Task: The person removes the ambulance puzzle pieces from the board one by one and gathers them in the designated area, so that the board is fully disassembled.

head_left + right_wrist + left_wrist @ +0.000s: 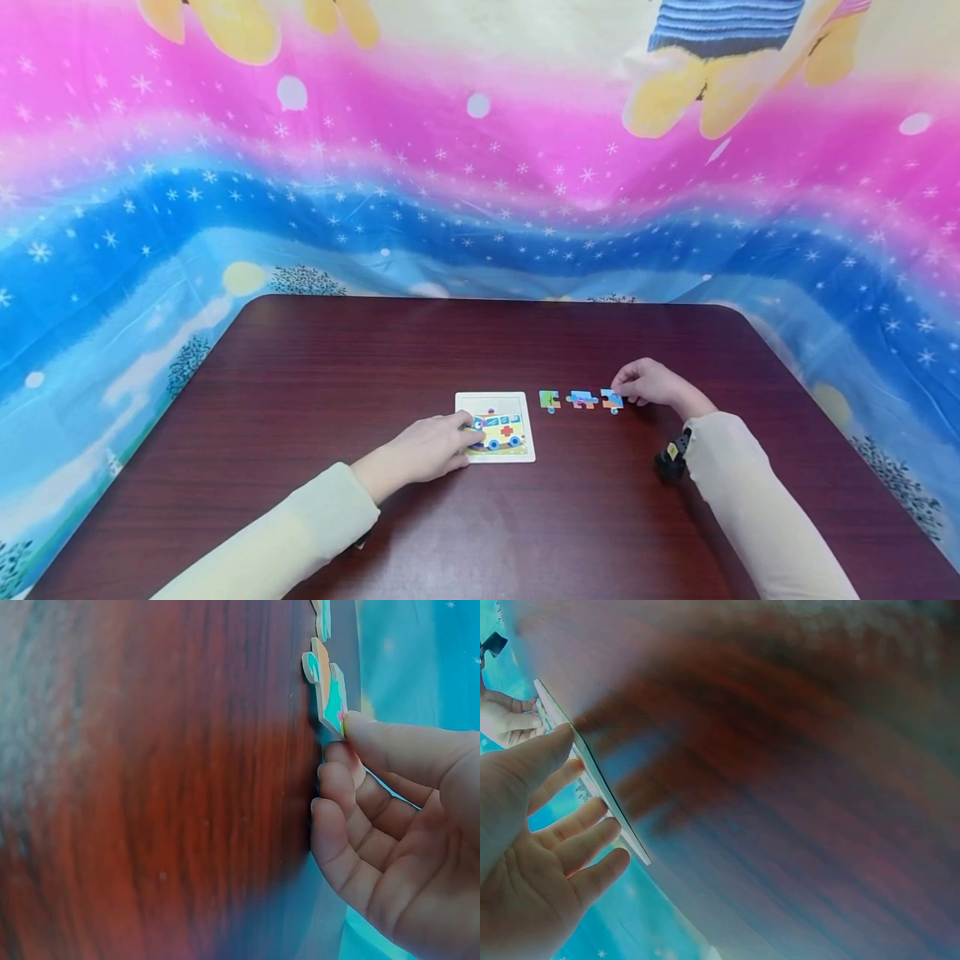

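A white-framed puzzle board (532,433) with an ambulance picture lies flat on the table. My left hand (431,446) rests at its left side, fingertips over the picture; the left wrist view shows the thumb (555,754) against the board's edge and the other fingers fairly straight. To the right of the board is a row of loose jigsaw pieces: a green one (549,400), a blue and pink one (581,399) and a blue and orange one (612,400). My right hand (654,385) pinches that last piece at its right edge, thumb on its corner in the right wrist view.
Everything lies on a dark reddish-brown wooden table (360,350). Behind and around the table hangs a colourful printed cloth (480,192) with snowflakes. A black wrist camera (671,457) is strapped near the right cuff.
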The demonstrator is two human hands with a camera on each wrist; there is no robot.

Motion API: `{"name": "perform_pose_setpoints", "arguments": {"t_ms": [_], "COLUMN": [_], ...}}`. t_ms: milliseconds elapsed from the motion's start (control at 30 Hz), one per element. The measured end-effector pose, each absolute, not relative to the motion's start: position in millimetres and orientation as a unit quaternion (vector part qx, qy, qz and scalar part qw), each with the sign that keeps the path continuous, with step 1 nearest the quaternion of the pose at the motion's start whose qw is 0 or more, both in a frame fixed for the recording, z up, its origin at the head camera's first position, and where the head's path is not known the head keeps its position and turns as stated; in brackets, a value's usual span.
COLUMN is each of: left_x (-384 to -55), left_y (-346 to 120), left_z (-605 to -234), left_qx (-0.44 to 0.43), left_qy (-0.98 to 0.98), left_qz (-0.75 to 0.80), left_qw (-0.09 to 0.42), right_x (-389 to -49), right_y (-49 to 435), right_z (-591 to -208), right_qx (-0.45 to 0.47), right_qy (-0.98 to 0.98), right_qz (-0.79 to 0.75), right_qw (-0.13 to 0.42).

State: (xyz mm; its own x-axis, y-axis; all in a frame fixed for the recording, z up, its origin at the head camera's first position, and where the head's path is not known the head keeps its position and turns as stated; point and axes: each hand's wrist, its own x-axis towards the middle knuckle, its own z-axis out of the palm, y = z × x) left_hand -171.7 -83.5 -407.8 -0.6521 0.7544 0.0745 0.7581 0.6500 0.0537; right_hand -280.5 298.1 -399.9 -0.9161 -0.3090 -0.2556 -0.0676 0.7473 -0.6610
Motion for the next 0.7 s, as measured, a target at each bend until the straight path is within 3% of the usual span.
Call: {"name": "perform_pose_setpoints", "arguments": {"t_ms": [700], "left_x": [-169.8], "left_y": [-83.0], "left_z": [-406.0], "left_qx": [-0.400], "left_qy": [-0.916], "left_qz": [-0.028], "left_qw": [-0.004], "right_x": [-279.7], "right_y": [296.4], "right_z": [-400.7], "right_qx": [-0.101], "right_qy": [0.921], "right_qz": [-0.337], "right_qw": [0.169]}}
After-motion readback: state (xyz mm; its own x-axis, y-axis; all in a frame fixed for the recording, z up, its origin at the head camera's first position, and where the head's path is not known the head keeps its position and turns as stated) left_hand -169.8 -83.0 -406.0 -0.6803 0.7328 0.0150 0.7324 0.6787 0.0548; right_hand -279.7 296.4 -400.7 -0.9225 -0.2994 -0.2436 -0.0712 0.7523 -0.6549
